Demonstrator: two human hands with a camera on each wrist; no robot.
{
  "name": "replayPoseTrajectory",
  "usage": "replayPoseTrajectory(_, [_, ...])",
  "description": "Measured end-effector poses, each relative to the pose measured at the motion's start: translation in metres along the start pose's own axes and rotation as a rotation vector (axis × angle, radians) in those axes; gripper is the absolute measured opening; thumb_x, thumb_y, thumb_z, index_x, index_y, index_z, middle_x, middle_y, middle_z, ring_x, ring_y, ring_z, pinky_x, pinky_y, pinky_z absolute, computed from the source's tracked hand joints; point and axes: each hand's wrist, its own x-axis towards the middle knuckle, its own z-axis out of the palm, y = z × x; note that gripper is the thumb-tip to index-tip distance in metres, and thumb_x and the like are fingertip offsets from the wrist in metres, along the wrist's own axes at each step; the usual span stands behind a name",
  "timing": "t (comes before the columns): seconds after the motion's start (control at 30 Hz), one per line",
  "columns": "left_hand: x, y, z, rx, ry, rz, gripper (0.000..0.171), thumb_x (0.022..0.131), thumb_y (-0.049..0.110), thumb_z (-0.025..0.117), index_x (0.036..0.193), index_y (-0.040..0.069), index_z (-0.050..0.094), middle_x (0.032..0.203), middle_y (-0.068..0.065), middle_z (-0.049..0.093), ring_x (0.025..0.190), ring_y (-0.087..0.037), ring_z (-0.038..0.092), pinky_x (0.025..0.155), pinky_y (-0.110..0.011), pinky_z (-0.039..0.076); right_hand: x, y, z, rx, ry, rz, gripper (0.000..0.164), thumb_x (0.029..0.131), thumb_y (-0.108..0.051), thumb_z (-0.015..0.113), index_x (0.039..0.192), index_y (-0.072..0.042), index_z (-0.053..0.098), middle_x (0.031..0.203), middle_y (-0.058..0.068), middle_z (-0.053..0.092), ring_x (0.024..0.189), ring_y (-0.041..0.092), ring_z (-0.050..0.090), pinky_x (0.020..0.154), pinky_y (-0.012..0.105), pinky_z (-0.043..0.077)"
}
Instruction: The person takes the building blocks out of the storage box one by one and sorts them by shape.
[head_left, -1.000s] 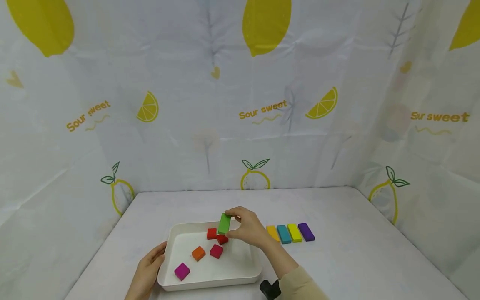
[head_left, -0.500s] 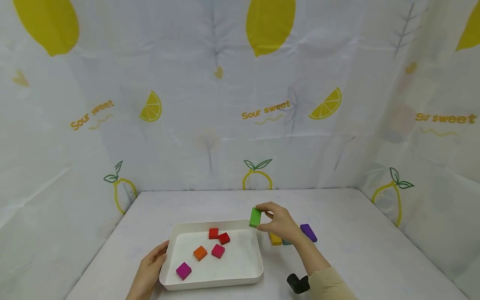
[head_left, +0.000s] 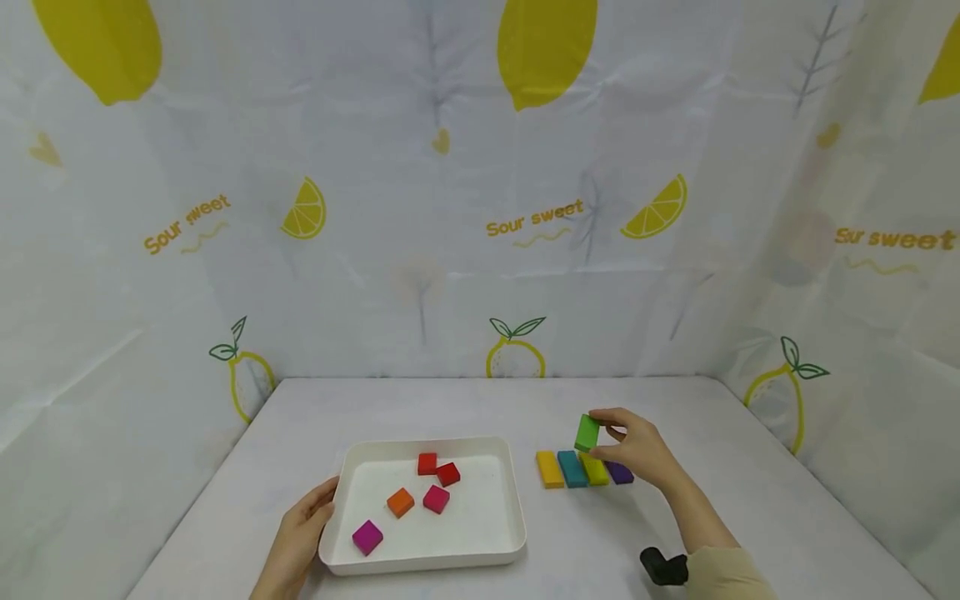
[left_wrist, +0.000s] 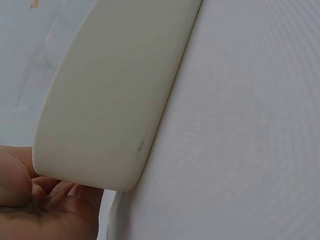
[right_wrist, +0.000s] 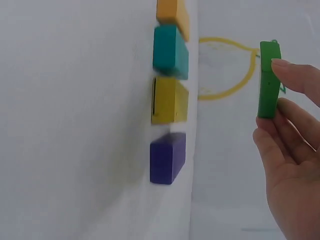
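Note:
My right hand (head_left: 636, 446) pinches a green block (head_left: 587, 433) between thumb and fingers, above the row at the right. Below it, the yellow block (head_left: 593, 468) and the partly covered purple block (head_left: 619, 472) lie on the table. The right wrist view shows the green block (right_wrist: 269, 80) held apart from the others. My left hand (head_left: 300, 529) rests against the left side of a white tray (head_left: 427, 562), fingers relaxed along its outer wall. Part of that hand is hidden behind the tray wall (left_wrist: 110, 105) in the left wrist view.
Inside the tray lie two red blocks (head_left: 427, 464), an orange block (head_left: 401, 502), a pink block (head_left: 436, 499) and a magenta block (head_left: 367, 537). An orange-yellow block (head_left: 550, 470) and a teal block (head_left: 572, 469) complete the row. A black object (head_left: 663, 567) sits at my right wrist.
My right hand has carried the green block from above the tray rightward to above the row of blocks. My left hand stays at the tray's left side.

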Motion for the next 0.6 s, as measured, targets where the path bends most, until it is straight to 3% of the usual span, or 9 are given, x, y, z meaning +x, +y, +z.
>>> replayPoseTrajectory(0.27, [0.001,-0.001,-0.002,0.003,-0.014,-0.011,0.048,0.104,0.005,0.034,0.151,-0.005,0.031,0.154,-0.031,0.035,0.145,-0.040,0.034,0.115,-0.039,0.043,-0.015,0.032,-0.033,-0.086,-0.032,0.043,0.062,0.080,-0.018,0.081,0.133,0.003,0.056,0.134,0.025,0.060,0.123,0.042,0.059,0.104,0.048,0.052])
replayPoseTrajectory(0.6, [0.002,-0.002,-0.003,-0.002,-0.020,-0.022,0.048,0.104,0.005,0.034,0.152,-0.004,0.031,0.155,-0.031,0.034,0.146,-0.040,0.033,0.115,-0.036,0.044,-0.020,0.060,-0.049,-0.131,-0.100,0.126,0.063,0.076,-0.016,0.081,0.130,0.007,0.057,0.133,0.027,0.060,0.121,0.043,0.058,0.101,0.047,0.054])
